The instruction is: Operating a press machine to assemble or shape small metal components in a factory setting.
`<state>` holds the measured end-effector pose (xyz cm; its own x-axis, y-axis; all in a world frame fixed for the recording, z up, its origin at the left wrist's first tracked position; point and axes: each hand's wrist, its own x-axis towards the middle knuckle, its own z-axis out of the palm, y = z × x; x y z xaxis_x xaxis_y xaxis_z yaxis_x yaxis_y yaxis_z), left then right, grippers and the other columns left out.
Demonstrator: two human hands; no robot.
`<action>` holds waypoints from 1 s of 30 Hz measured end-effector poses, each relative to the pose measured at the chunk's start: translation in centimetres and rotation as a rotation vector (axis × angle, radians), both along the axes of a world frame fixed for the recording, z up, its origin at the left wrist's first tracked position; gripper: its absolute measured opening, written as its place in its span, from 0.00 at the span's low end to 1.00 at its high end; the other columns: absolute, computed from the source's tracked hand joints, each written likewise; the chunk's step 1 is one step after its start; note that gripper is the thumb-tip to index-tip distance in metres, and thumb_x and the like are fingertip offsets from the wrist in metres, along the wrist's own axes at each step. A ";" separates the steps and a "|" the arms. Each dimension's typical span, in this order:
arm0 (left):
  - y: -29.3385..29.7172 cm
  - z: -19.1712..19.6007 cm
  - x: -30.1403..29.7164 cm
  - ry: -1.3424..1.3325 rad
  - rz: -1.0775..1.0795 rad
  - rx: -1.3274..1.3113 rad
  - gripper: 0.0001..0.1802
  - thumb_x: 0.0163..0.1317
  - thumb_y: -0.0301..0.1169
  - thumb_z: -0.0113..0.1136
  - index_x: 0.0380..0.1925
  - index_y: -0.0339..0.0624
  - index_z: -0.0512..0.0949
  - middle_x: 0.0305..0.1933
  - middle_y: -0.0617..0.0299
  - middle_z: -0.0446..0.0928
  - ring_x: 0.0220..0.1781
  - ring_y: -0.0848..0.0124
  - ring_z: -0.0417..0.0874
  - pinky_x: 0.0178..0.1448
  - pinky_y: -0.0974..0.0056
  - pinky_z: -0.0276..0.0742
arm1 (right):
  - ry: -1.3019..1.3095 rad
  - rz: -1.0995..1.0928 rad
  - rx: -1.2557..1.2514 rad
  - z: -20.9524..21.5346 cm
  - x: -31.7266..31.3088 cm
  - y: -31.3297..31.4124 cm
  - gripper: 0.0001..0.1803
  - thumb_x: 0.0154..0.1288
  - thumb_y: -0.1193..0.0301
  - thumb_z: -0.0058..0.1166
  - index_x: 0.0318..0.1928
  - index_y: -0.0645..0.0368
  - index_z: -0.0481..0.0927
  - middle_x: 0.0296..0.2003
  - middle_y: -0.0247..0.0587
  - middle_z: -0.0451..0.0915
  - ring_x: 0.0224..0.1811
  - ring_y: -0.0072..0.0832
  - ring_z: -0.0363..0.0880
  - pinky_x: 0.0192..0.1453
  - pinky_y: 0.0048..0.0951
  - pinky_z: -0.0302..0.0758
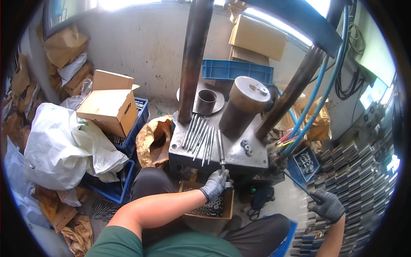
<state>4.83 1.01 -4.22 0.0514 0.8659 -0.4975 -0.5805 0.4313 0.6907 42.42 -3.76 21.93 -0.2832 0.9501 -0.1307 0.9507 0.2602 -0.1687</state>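
Note:
My left hand, in a grey glove, is closed round the near end of a metal rod that points away from me over the front edge of the machine table. The rod has a thicker sleeve and a collar near my fingers. My right hand, also gloved, grips the end of a thin dark lever at the machine's right side. Several slim metal rods lie side by side on the table, left of the held one. A few small metal rings sit to its right.
A heavy steel cylinder stands between two thick posts. Below my left hand is a box of metal rings. Blue hoses run down at right, near stacked metal bars. Blue crates and a white sack fill the left.

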 end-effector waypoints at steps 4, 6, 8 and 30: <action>-0.9 -0.9 0.1 0.088 0.003 0.161 0.09 0.83 0.36 0.53 0.51 0.43 0.73 0.39 0.61 0.78 0.36 0.72 0.83 0.39 0.63 0.87 | -0.004 0.090 0.074 -2.0 1.9 0.2 0.27 0.57 0.56 0.75 0.54 0.57 0.89 0.44 0.51 0.89 0.40 0.44 0.90 0.48 0.41 0.85; -0.5 -0.4 -0.5 0.156 0.038 0.375 0.07 0.83 0.32 0.53 0.54 0.44 0.74 0.38 0.63 0.79 0.33 0.77 0.78 0.34 0.70 0.78 | -0.124 0.088 0.039 -2.3 2.3 0.3 0.25 0.59 0.55 0.72 0.52 0.56 0.89 0.43 0.51 0.89 0.41 0.47 0.90 0.50 0.44 0.85; -0.4 2.4 -1.3 0.171 0.034 0.519 0.05 0.83 0.30 0.53 0.50 0.43 0.75 0.39 0.66 0.77 0.33 0.79 0.74 0.37 0.70 0.77 | -0.097 0.058 0.037 -2.2 2.2 0.3 0.23 0.61 0.54 0.68 0.51 0.55 0.90 0.41 0.50 0.89 0.42 0.48 0.89 0.51 0.45 0.84; 27.1 24.2 -7.3 1.191 0.166 0.758 0.16 0.69 0.32 0.69 0.55 0.42 0.85 0.47 0.53 0.90 0.48 0.62 0.89 0.57 0.59 0.82 | -0.051 0.114 0.086 -2.8 2.6 0.2 0.21 0.66 0.56 0.62 0.53 0.53 0.91 0.48 0.46 0.90 0.51 0.45 0.89 0.59 0.42 0.83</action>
